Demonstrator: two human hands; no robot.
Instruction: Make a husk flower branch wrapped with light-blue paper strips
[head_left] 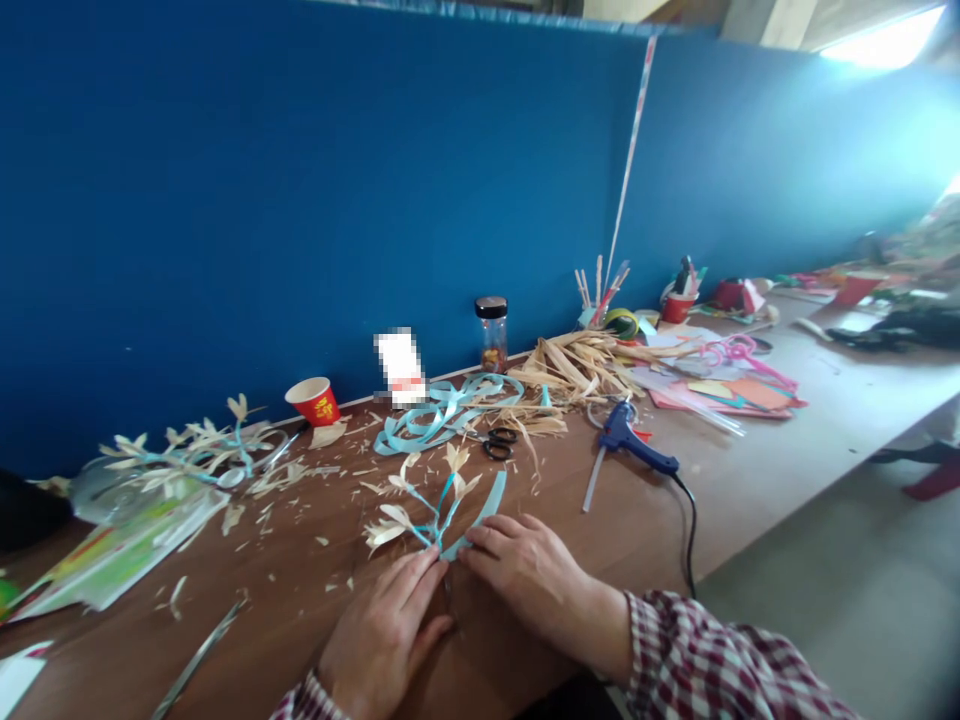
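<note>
A small spray of cream husk-like flowers (pixel 394 522), its stems wrapped in light blue, lies in front of me on the brown table. My left hand (pixel 394 625) is closed, its fingertips on the base of the stems where they meet. A short strip of light blue ribbon (pixel 493 497) slants up beside the flowers. My right hand (pixel 529 575) presses its fingers together on the lower end of this strip, close to the stem base. The part under the fingertips is hidden. Beyond the flowers lie black-handled scissors (pixel 499 443) and a loose coil of blue ribbon (pixel 427 418).
A blue glue gun (pixel 634 440) with its cord lies to the right. Behind are dried husks (pixel 577 365), a lidded jar (pixel 492 335) and a red paper cup (pixel 315 402). More flowers (pixel 199 445) lie left; tweezers (pixel 199 660) rest near the front edge.
</note>
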